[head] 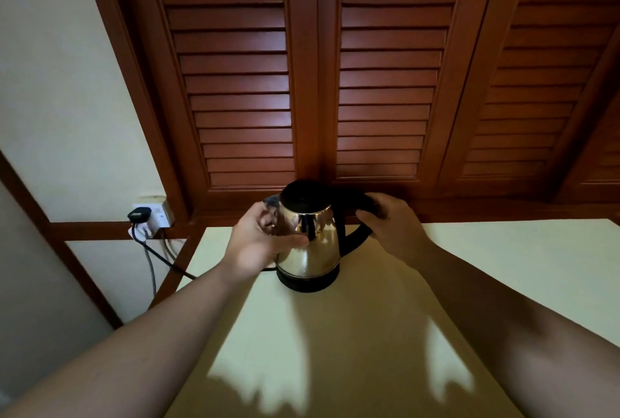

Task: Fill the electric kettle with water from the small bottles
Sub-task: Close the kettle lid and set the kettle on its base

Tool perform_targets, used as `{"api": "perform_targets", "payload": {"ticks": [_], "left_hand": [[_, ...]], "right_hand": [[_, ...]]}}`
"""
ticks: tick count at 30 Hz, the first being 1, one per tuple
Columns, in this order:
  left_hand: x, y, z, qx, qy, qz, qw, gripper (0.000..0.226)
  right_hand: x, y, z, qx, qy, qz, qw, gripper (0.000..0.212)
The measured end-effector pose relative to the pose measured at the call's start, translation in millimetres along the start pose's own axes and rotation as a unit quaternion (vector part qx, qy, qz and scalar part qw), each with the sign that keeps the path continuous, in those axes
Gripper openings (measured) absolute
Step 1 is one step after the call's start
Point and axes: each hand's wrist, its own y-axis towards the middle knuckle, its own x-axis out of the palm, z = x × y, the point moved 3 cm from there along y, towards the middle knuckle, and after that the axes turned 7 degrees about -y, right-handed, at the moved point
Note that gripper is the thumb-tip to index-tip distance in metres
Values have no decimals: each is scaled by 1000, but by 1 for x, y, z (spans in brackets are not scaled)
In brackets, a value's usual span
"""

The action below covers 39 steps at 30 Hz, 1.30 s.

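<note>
A stainless-steel electric kettle (313, 253) with a black lid (303, 198) stands on its black base (307, 284) at the far middle of a pale table (469, 266). My left hand (260, 243) cups the kettle's left side, thumb across the shiny front and fingers round the spout side. My right hand (391, 221) grips the top of the black handle (352, 236) on the kettle's right. The lid looks closed. No water bottle is in view.
A black power cord (167, 261) runs from the kettle's base off the table's left edge to a plug (139, 214) in a wall socket (161, 214). Brown louvred wooden doors (385, 82) rise directly behind the table.
</note>
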Motion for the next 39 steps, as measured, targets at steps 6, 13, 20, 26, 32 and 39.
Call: {"api": "perform_targets", "payload": {"ticks": [6,13,20,26,32,39], "left_hand": [[-5,8,-4,-18,44,-19,999,55],[-7,4,-8,-14,46,-5,999,58],[-1,-11,-7,-26,22,-21,999,67],[-8,-29,-11,-33,10,-19,999,71],[-23,-54,-20,-42,-15,-24,999,77],[-37,-77,-26,-37,-10,-16,999,92]], "right_hand": [[4,-9,-3,4,-32,5,999,26],[5,-10,-5,-4,-66,6,998,31],[8,-14,-10,4,-93,12,996,33],[9,-32,-13,-13,-71,15,997,20],[14,-65,-13,-6,-56,31,998,36],[15,-94,-30,-13,-61,37,997,38]]}}
